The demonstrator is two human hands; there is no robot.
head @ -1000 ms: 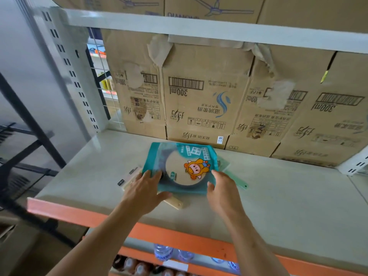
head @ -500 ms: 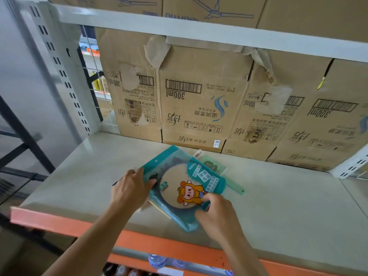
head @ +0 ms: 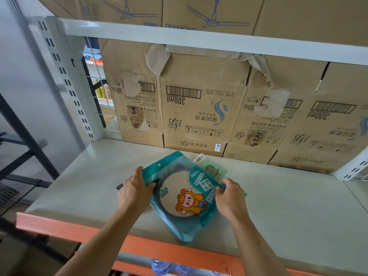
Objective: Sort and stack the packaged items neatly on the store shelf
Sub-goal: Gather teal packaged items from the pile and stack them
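A teal packet (head: 184, 198) with a round mirror and an orange cartoon figure lies tilted on the grey shelf board (head: 288, 212), one corner near the orange front edge. My left hand (head: 135, 191) grips its left edge. My right hand (head: 229, 198) grips its right edge. Under the packet's far right corner peeks a pale green packaged item (head: 214, 169). Whatever else lies beneath the teal packet is hidden.
Worn cardboard boxes (head: 201, 108) marked 300ml stand in a row along the back of the shelf. A small black tag (head: 119, 186) lies left of my left hand. An upper shelf beam (head: 199, 39) carries more boxes. Water bottles (head: 159, 266) show below.
The teal packet has been turned from lying square to tilted, its lower corner swung toward the front edge. My right hand shifted from its bottom edge to its right edge.
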